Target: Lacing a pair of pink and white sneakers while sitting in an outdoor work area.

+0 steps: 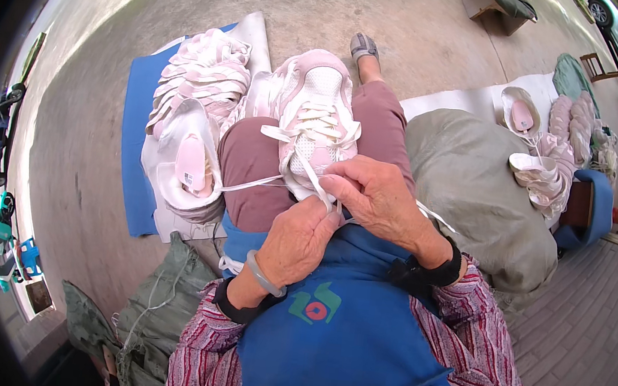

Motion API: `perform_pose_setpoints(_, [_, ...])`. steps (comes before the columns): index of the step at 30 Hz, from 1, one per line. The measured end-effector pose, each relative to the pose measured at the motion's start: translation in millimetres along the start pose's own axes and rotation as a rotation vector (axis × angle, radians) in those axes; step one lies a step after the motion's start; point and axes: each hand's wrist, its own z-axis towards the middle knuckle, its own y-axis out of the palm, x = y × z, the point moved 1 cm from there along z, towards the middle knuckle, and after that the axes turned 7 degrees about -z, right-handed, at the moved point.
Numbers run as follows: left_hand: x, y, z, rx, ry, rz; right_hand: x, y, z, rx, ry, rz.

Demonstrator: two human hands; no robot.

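Note:
A pink and white sneaker [324, 81] rests across my lap, with a white shoelace [312, 165] threaded through its eyelets. My left hand [298, 243] is closed at the near end of the shoe, thumb and fingertips pinching the lace. Just to its right, my right hand [380, 200] has thumb and forefinger bent together on the same lace. The fingertips of both hands almost meet, and they partly hide the lace between them. One loose lace end trails left over my knee, another shows past my right wrist.
Stacked pink and white shoe uppers [204, 80] and a shoe [193, 166] lie on a blue and white sheet [138, 152] at left. To the right are a stuffed grey-green sack [475, 188] and more shoes [541, 172]. Green sacking [161, 313] lies at lower left.

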Motion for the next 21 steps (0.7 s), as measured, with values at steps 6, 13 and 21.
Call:
perform_pose_setpoints(6, [-4, -7, -9, 0.134, -0.099, -0.143, 11, 14, 17, -0.201, 0.114, 0.244])
perform_pose_setpoints(13, [-34, -44, -17, 0.33, -0.375, -0.602, 34, -15, 5, -0.172, 0.138, 0.451])
perform_pose_setpoints(21, [-56, -117, -44, 0.507, -0.466, -1.002, 45, -45, -14, -0.204, 0.184, 0.266])
